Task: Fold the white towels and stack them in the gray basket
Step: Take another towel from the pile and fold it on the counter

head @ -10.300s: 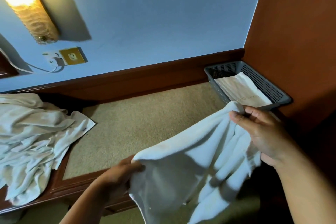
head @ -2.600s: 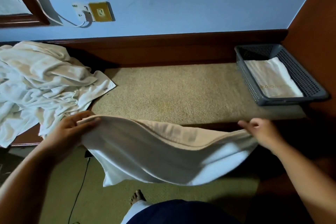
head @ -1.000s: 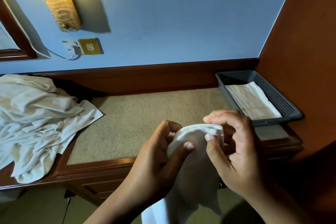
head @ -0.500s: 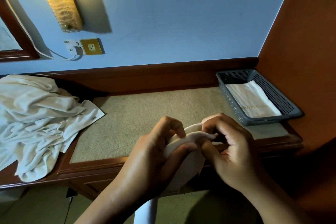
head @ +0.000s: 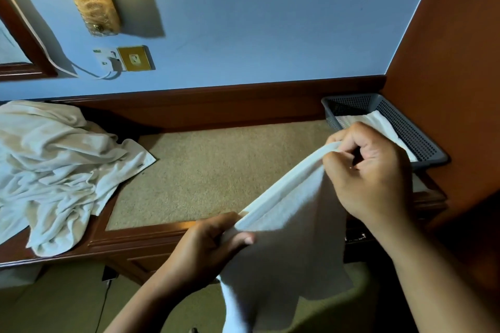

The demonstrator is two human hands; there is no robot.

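Now white towel (head: 286, 227) hanging doubled (edge taut).

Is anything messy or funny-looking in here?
Yes. The pile of white towels on the left of the desk is crumpled, and part of it drapes over the wooden front rim. The folded towel in the gray basket looks flat and tidy.

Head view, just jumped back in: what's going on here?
A person is holding one white towel up by its top edge, the left hand pinching one end and the right hand gripping the other. The rest hangs down in front of the desk. The gray basket at the desk's right end holds one folded towel; a heap of unfolded towels lies at the left end.
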